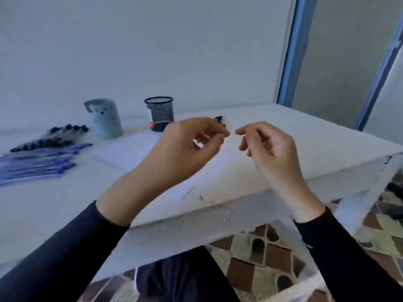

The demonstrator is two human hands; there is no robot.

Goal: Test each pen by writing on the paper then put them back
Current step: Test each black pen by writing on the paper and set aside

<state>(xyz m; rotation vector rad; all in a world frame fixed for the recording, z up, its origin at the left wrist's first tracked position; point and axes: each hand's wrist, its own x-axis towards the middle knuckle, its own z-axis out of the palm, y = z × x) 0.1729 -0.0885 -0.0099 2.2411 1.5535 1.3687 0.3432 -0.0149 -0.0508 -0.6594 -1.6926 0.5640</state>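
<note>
My left hand (185, 149) is raised over the white table, its fingertips pinching a small dark pen cap (218, 118) that pokes up above them. My right hand (266, 147) hovers just to its right, thumb and forefinger pinched close to the left fingertips. It seems to hold a clear pen (260, 168), a faint blurred streak along the palm. The white paper (122, 153) lies flat beyond my left hand. Loose black-capped pens (50, 136) and blue pens (39, 162) lie in rows at the far left.
A black mesh pen cup (159, 112) and a grey cup-shaped holder (106, 120) stand at the back by the wall. The table's front edge (218, 205) runs below my wrists, with patterned floor underneath. A blue-framed door is at the right.
</note>
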